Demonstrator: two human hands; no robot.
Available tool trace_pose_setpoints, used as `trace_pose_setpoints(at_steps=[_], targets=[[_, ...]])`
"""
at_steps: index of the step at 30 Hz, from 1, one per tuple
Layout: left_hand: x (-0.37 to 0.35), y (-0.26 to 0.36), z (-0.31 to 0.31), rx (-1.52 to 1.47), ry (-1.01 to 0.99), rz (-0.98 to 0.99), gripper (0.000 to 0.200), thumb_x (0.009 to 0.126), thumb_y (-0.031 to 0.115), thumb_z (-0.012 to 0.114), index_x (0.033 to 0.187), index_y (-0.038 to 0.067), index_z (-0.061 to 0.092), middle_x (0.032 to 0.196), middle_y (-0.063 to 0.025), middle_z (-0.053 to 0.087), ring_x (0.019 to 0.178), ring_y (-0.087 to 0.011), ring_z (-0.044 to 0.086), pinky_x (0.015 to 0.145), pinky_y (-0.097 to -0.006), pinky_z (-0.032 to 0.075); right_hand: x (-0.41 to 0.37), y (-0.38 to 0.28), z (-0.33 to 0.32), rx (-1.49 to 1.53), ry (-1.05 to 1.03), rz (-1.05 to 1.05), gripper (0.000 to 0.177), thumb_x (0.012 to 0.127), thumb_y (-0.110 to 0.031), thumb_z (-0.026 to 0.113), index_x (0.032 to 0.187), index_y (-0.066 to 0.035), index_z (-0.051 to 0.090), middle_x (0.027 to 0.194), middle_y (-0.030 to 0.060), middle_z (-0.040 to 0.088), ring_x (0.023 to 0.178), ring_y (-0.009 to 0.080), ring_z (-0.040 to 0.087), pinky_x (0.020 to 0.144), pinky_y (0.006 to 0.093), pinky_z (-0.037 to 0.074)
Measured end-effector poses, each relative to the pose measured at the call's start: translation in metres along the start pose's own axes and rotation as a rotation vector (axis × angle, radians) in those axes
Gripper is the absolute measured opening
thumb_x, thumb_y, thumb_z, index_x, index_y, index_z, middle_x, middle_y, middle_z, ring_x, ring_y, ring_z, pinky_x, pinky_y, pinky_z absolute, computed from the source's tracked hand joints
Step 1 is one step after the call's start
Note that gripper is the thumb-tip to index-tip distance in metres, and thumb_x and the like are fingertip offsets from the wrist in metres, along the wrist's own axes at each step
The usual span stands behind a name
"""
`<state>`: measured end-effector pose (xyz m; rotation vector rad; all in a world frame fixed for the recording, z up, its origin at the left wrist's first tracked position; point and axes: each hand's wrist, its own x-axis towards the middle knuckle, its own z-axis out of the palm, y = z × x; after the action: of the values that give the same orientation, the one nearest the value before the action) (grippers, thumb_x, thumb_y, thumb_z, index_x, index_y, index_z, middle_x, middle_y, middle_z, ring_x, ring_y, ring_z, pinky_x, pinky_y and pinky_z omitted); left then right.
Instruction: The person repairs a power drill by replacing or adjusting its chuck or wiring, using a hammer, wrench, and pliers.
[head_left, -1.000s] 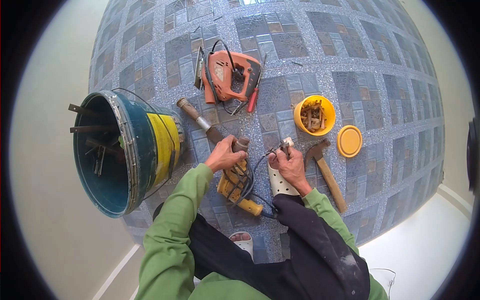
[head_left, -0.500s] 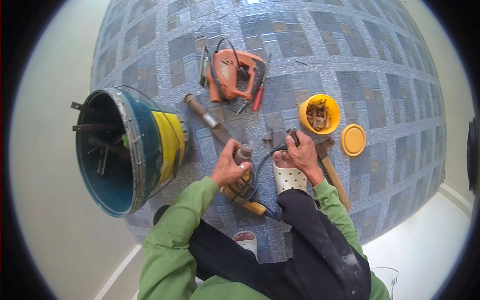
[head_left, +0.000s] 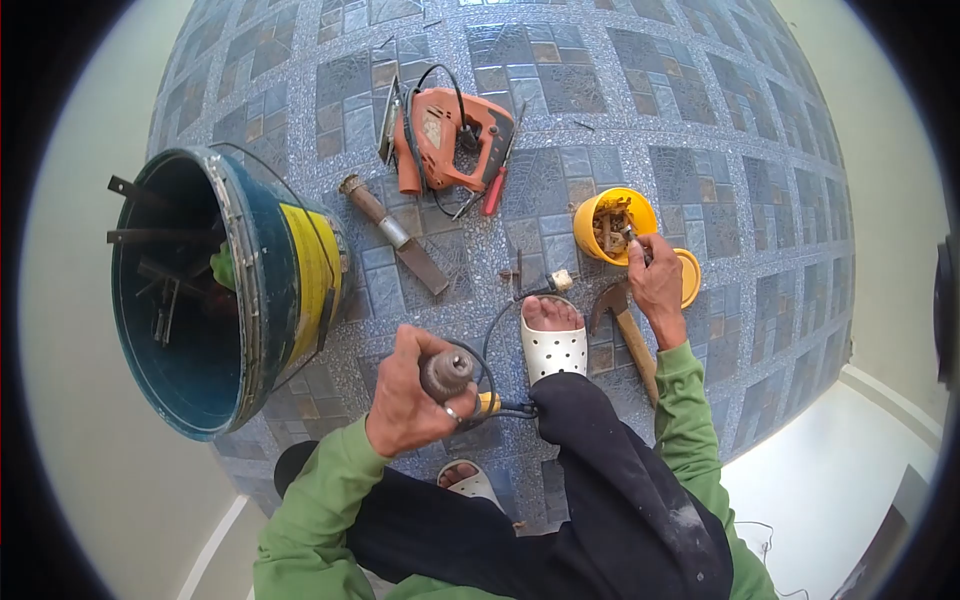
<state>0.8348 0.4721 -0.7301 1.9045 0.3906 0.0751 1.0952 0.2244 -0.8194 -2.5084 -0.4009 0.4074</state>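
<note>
1. My left hand (head_left: 410, 412) has its grip closed full around the drill (head_left: 447, 372). The fingers wrap the body, and the chuck points up to my face.
2. The drill is held above the floor (head_left: 560, 80), well apart from the yellow cup (head_left: 585, 240), on the near left side of it.
3. My right hand (head_left: 657, 285) is at the near right edge of the yellow cup. Its fingertips (head_left: 632, 243) are drawn together over the rim, among the small brown pieces inside. I cannot tell if this grip has hold of one of them.
4. A yellow lid (head_left: 693, 268) lies just right of the cup, partly under my right hand.
5. A hammer (head_left: 635, 345) lies on the floor near the cup, on its near side, below my right wrist.
6. My foot in a white sandal (head_left: 555, 350) stands near the cup, to its near left. A black cord (head_left: 490, 330) runs from the drill past the toes to a plug (head_left: 562, 279), which is nearer to the cup.
7. Left of the cup and a little farther lie a red screwdriver (head_left: 492, 195) and an orange jigsaw (head_left: 445, 140), touching each other.
8. A chisel (head_left: 395, 235) lies more to the left of the cup, and a big blue and yellow bucket (head_left: 300, 270) lies on its side far left of it.
</note>
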Motion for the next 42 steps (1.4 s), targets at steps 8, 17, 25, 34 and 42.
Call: trace_pose_setpoints(at_steps=[8,17,25,34,42], targets=[[-0.047,0.022,-0.014,-0.014,0.160,0.221,0.051,0.072,0.004,0.075,0.103,0.004,0.035,0.087,-0.0123,0.060,0.072,-0.0174,0.060,0.066,-0.0315,0.051,-0.008,-0.009,0.011,-0.308,0.329,-0.243,0.032,0.095,-0.028,0.057,0.104,0.002,0.064,0.090,0.0260,0.066,0.085,0.0445,0.064,0.073,0.0493,0.049],[-0.122,0.127,-0.077,-0.348,0.611,0.156,0.051,0.073,0.009,0.073,0.104,0.006,0.032,0.091,-0.0145,0.058,0.076,-0.0119,0.054,0.070,-0.0273,0.050,-0.091,-0.165,-0.173,0.300,0.196,-0.372,0.024,0.095,-0.017,0.064,0.108,0.003,0.066,0.086,0.0079,0.068,0.071,0.0114,0.062,0.067,0.0257,0.052],[-0.188,0.188,-0.102,-0.350,0.846,0.236,0.050,0.074,0.004,0.072,0.103,0.005,0.031,0.088,-0.0150,0.060,0.076,-0.0113,0.056,0.071,-0.0260,0.051,-0.267,-0.318,-0.238,0.454,0.251,-0.821,0.012,0.085,-0.005,0.061,0.094,0.000,0.067,0.076,0.0092,0.068,0.065,0.0167,0.064,0.064,0.0305,0.052],[-0.238,0.193,-0.092,-0.400,1.069,-0.055,0.042,0.076,0.002,0.071,0.098,0.005,0.035,0.085,-0.0098,0.059,0.073,-0.0100,0.056,0.069,-0.0255,0.050,-0.343,-0.326,-0.079,0.441,-0.420,-0.854,0.092,0.063,-0.032,0.092,0.140,-0.009,0.047,0.105,0.0138,0.054,0.087,0.0258,0.059,0.075,0.0340,0.054],[-0.240,0.168,-0.065,-0.493,1.013,-0.016,0.047,0.075,0.007,0.079,0.100,0.002,0.040,0.087,-0.0100,0.062,0.077,-0.0118,0.062,0.068,-0.0260,0.053,-0.299,-0.331,-0.091,0.326,-0.453,-1.042,0.079,0.060,-0.034,0.091,0.125,-0.003,0.059,0.113,0.0157,0.056,0.098,0.0302,0.060,0.083,0.0378,0.052]])
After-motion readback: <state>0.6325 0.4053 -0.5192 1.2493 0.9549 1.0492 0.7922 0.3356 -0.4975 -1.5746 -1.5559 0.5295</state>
